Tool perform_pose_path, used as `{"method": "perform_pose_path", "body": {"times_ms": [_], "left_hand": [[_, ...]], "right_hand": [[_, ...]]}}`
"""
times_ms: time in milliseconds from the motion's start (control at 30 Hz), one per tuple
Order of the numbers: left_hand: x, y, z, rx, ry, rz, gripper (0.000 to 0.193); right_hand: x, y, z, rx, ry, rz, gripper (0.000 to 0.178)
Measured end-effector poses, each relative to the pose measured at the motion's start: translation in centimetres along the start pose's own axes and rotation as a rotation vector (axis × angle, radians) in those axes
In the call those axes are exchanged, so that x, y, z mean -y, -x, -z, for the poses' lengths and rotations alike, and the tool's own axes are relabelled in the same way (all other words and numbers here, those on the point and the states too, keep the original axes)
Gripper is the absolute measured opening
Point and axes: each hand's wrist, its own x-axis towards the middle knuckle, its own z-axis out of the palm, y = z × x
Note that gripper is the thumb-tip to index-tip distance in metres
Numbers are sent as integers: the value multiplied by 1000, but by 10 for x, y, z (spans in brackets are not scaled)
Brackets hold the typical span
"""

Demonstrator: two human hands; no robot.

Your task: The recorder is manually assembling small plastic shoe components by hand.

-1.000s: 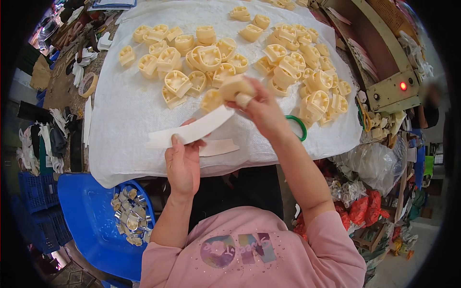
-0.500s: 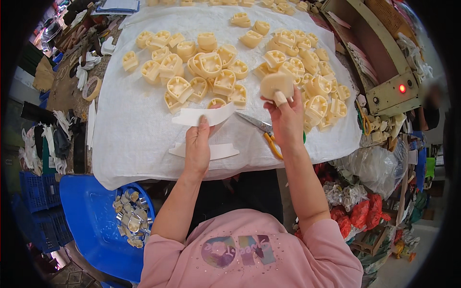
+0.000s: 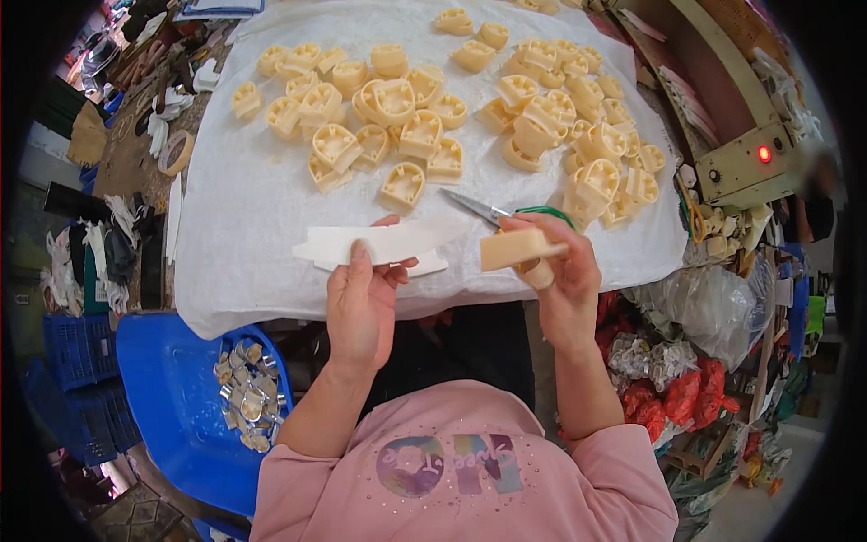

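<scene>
In my left hand [image 3: 359, 307] is a curved white strip [image 3: 406, 240], pinched under the thumb with the fingers behind it. A second white strip [image 3: 435, 263] lies on the cloth, partly covered by the first. My right hand [image 3: 573, 285] grips a cream moulded block [image 3: 508, 249], turned so that its smooth side wall shows. The block is to the right of the strip, apart from it. Just beyond the right hand lie scissors [image 3: 477, 206] with a green handle loop, partly hidden by that hand. Several D-shaped hollow cream pieces [image 3: 402, 186] stand beyond both hands.
A white cloth [image 3: 230, 235] covers the table. More cream pieces are heaped at right [image 3: 598, 185]. A blue tub [image 3: 163, 397] with metallic-looking pieces stands at lower left. At right is a machine with a red light [image 3: 764, 154]; a tape roll [image 3: 176, 154] lies at left.
The right hand has come nearer to me with the cream block and turned it from its broad face to its side. The left hand has lowered the strip over the second one.
</scene>
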Motion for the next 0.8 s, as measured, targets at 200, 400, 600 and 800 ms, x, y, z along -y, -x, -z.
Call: {"method": "perform_pose_path", "body": {"times_ms": [200, 400, 600, 800], "left_hand": [[14, 32, -7, -8, 22, 27, 41], [12, 46, -14, 115, 60, 11, 42], [10, 47, -12, 160, 43, 51, 43], [10, 49, -14, 165, 3, 42, 44]], "right_hand": [[5, 23, -30, 169, 84, 304, 37], [-12, 38, -46, 118, 133, 471, 43], [-13, 37, -45, 108, 159, 496, 42], [-11, 34, -44, 105, 186, 496, 42]]}}
